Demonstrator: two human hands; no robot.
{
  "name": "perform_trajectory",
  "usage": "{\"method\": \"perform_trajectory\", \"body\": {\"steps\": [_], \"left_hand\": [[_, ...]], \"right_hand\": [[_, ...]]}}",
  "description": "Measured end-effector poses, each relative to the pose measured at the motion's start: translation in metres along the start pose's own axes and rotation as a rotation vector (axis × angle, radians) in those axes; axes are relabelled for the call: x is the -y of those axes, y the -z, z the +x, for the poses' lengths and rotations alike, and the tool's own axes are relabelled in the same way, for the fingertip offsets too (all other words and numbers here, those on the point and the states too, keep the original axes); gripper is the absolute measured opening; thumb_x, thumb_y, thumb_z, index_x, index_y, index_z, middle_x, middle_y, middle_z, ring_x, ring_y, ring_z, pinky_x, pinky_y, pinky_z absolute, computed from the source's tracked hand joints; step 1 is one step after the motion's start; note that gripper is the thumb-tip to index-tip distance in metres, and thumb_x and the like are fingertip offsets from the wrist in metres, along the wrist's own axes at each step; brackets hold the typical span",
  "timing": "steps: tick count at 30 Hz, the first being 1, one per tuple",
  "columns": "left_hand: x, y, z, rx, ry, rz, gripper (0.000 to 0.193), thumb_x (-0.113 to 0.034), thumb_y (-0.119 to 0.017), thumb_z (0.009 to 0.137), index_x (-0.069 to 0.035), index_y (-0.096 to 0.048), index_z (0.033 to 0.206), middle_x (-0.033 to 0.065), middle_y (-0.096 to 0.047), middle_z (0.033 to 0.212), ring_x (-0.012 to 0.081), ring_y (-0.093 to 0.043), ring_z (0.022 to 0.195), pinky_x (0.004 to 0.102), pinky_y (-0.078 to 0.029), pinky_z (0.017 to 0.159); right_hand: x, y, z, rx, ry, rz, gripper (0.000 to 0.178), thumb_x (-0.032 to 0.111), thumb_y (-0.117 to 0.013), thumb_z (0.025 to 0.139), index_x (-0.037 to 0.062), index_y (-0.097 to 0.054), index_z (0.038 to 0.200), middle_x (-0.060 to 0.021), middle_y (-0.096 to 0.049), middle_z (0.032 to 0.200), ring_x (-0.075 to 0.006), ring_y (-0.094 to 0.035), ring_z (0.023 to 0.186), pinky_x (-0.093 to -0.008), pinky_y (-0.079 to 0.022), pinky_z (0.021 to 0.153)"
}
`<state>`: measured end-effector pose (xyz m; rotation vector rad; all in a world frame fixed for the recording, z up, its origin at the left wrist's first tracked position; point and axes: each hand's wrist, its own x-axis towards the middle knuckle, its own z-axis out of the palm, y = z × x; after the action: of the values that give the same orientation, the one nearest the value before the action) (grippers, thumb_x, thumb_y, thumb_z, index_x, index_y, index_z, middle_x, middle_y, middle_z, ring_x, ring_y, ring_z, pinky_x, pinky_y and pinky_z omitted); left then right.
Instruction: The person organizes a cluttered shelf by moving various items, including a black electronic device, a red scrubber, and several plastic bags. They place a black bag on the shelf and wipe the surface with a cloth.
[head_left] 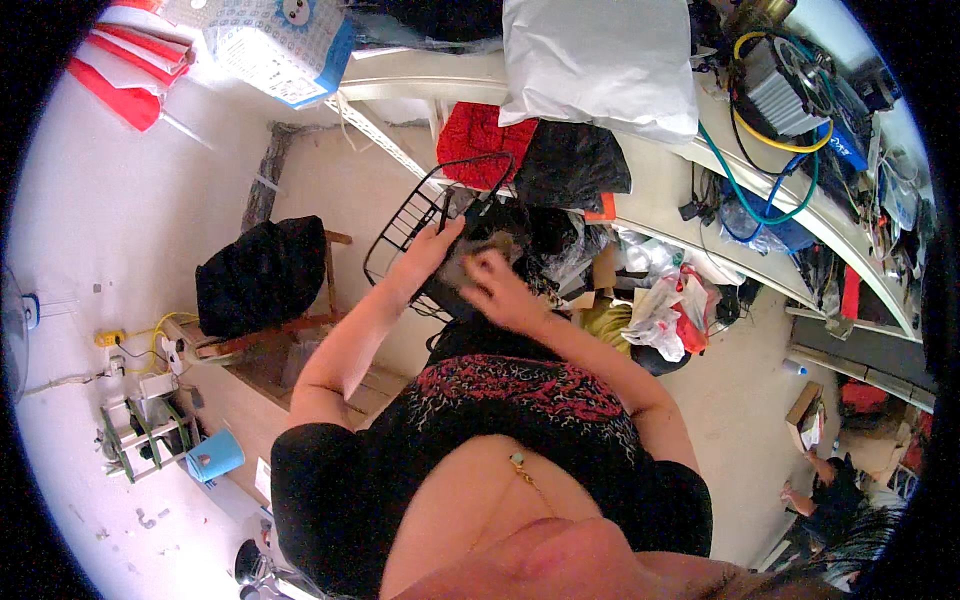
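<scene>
At the far left, a red-and-white thing [135, 75] is leaning out near the wall, while lower down a metal stand [150, 437] with green bars is standing just beside a blue bucket [215, 456]. A black cloth [262, 275] is draping over the left side of a wooden chair [265, 333]. Above, a white-and-blue carton [290, 45] is sitting by the left end of the shelf [430, 75]. In the middle, the black wire basket [400, 225] is tilting in front of the person, below the shelf's front edge; what is carrying it cannot be told. The left hand [432, 248] is bending narrowly at dark stuff [490, 215] within the basket's rim; whether it is gripping any of it cannot be told. A red cloth [484, 143] is showing beyond the rim. The right hand [505, 290] is blurring, fingers half curled and slightly apart, over the basket's near right corner; whether it is holding anything is also unclear. A black bag [575, 162] is hanging below a white package [600, 65], which is overlapping the shelf's front edge. Farther right, plastic bags [672, 310] are heaping below the shelf, a motor [785, 95] is standing near its right end, and a co-worker [835, 500] is showing at lower right.
</scene>
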<state>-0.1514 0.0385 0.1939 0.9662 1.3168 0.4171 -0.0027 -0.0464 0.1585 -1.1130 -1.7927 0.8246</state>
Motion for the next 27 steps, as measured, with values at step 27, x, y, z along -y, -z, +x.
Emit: {"method": "perform_trajectory", "body": {"steps": [27], "left_hand": [[-0.006,-0.056,-0.024,-0.114,-0.158,0.093,0.021,-0.026,-0.055,0.083,-0.006,-0.056,0.086,-0.0055,-0.049,0.067,0.0044,-0.042,0.056,0.0195,-0.035,0.051]], "right_hand": [[-0.064,0.049,0.061,-0.484,-0.395,0.103,0.029,0.021,-0.051,0.083,0.0007,-0.054,0.104,-0.0124,-0.058,0.092,-0.0222,-0.056,0.080,-0.0308,-0.042,0.070]]}}
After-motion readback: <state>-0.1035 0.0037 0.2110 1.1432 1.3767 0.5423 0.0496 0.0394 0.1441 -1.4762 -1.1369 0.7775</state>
